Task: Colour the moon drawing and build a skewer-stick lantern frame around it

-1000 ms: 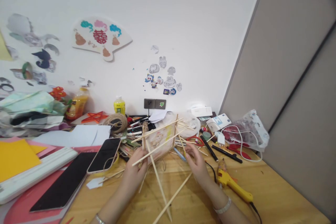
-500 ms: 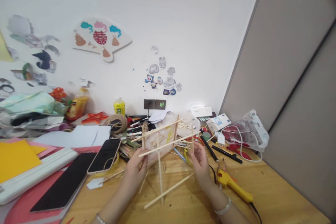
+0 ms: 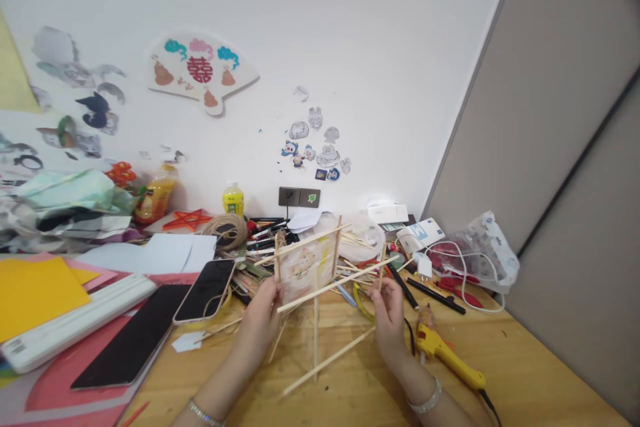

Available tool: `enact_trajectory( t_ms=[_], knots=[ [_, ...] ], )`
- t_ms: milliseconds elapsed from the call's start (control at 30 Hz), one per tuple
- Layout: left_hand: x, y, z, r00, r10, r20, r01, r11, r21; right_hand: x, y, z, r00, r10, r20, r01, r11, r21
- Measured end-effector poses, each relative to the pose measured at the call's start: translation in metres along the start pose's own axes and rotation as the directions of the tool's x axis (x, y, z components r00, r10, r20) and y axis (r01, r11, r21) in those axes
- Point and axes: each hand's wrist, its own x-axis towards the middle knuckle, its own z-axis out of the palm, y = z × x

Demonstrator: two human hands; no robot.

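Observation:
Between my hands is a frame of pale wooden sticks (image 3: 315, 340), held tilted above the table. A translucent panel with a printed drawing (image 3: 307, 265) fills its far side. My left hand (image 3: 263, 313) is closed on the frame's left side, near the panel's lower left corner; its fingertips are partly hidden. On the other side, my right hand (image 3: 389, 313) pinches a short upright stick (image 3: 382, 265) that meets the long crosswise stick. Another stick slants low across the frame's near side, its right end close to my right hand.
A yellow hot glue gun (image 3: 447, 353) lies right of my right hand, its cord trailing. On the left are a phone (image 3: 206, 290), a black flat slab (image 3: 127, 337) and coloured paper (image 3: 40, 293). Pens, sticks, twine (image 3: 225, 230) and a white charger cable (image 3: 465, 260) clutter the back.
The view has shifted slightly, so the scene sits a little further right. The stick frame has turned slightly in my hands, which keep their hold.

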Motion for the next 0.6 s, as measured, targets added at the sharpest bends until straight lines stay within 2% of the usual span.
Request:
enact_trajectory(
  t_ms=[167, 367, 600],
  knots=[
    [-0.0016, -0.0004, -0.0028, 0.998, 0.038, 0.051, -0.04, 0.998, 0.052, 0.0005, 0.0002, -0.0011, 0.999, -0.02, 0.038, 0.02, 1.0, 0.012],
    [-0.0023, -0.0002, -0.0041, 0.997, 0.037, 0.063, -0.041, 0.997, 0.068, 0.0004, -0.0013, -0.0007, 0.995, -0.071, 0.065, 0.073, 0.997, -0.035],
    [-0.0026, 0.0016, -0.0042, 0.997, 0.054, 0.056, -0.057, 0.996, 0.067, 0.0007, -0.0012, -0.0013, 0.994, -0.069, 0.087, 0.073, 0.996, -0.053]
  ],
)
